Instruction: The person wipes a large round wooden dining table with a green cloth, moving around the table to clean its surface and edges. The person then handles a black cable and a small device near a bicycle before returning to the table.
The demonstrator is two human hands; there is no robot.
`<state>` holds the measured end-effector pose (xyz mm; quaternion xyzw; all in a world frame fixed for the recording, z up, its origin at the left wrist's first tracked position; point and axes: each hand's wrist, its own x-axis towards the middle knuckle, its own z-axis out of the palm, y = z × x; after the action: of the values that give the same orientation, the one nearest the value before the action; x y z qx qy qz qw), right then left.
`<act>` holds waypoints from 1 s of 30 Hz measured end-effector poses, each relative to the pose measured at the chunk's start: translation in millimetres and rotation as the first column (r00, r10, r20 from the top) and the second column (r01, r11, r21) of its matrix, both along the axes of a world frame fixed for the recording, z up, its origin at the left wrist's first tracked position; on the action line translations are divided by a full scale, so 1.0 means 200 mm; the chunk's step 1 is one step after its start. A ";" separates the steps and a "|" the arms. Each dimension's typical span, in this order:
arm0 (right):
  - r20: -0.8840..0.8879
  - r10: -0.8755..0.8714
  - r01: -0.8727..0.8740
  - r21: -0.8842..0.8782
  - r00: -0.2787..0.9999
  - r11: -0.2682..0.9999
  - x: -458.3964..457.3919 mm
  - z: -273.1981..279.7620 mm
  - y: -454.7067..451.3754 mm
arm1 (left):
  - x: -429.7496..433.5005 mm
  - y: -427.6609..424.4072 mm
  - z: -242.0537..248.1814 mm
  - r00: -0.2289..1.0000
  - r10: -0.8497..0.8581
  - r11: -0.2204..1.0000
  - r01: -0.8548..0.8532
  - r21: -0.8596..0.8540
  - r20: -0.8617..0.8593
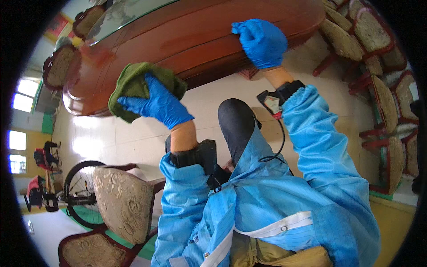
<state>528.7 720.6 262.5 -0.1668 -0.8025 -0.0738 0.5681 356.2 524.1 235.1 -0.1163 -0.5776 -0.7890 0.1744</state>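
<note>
My left hand, in a blue glove, grips a bunched green cloth, thumb and fingers spread over it. The cloth is at the near edge of a long reddish-brown wooden table with rounded ends; whether it presses on the wood is hard to tell. Further right, my right hand, also gloved in blue, is curled into a fist over the table's near edge. Nothing shows in that fist, and its contact with the wood cannot be made out.
A glass sheet covers the table's middle. Upholstered chairs crowd the right side, and another chair stands behind my left arm. Beyond that chair is a bicycle. A black cable hangs from my right wrist device.
</note>
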 end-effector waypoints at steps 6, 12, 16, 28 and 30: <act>-0.167 0.124 -0.118 0.042 0.978 0.992 -0.05 -0.02 0.03 | -0.01 0.04 0.02 0.991 0.043 0.989 -0.024 0.148 -0.128; -0.126 0.056 -0.064 -0.060 0.990 0.996 -0.03 0.02 -0.04 | 0.04 0.04 0.09 0.979 0.139 0.984 -0.119 0.130 -0.151; -0.136 0.000 -0.006 -0.039 0.991 0.999 0.00 0.05 -0.07 | 0.04 0.06 0.09 0.950 0.167 0.979 -0.130 0.154 -0.264; -0.145 0.065 -0.081 -0.112 0.987 0.990 -0.02 0.03 -0.06 | 0.13 0.09 0.13 0.962 0.159 0.952 -0.089 0.292 -0.223; -0.066 0.103 -0.114 -0.204 0.992 0.972 -0.01 0.04 -0.07 | 0.13 0.09 0.13 0.963 0.157 0.955 -0.092 0.281 -0.219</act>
<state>526.4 707.2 271.0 -0.1829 -0.7977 0.0460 0.5728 383.1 542.3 260.5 -0.1486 -0.4466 -0.8273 0.3065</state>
